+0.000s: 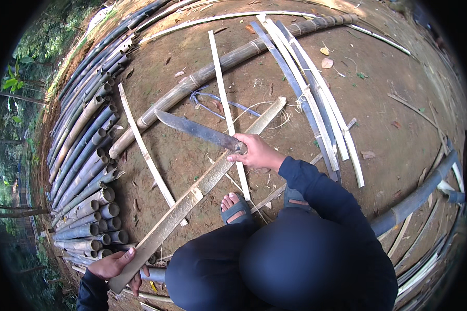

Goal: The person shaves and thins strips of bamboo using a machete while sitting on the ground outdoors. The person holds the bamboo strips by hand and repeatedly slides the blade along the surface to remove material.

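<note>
My left hand (111, 265) is closed around the lower end of a long split bamboo strip (163, 227), thumb on top. The strip slants up and away to the right, its pale hollow inner side facing up, with a node partway along. My right hand (262, 154) grips a machete (194, 129) close to the strip. The wide dark blade points to the far left and crosses above the strip. The machete's handle is mostly hidden inside my fist. Whether the blade touches the bamboo, I cannot tell.
A thick bamboo pole (174, 93) lies across the ground ahead, with several split strips (308, 96) resting over it. Blue cord (205, 101) lies beside it. Stacked bamboo poles (88, 140) line the left. Another pole (399, 215) is at the right. My sandalled feet (235, 209) are below the strip.
</note>
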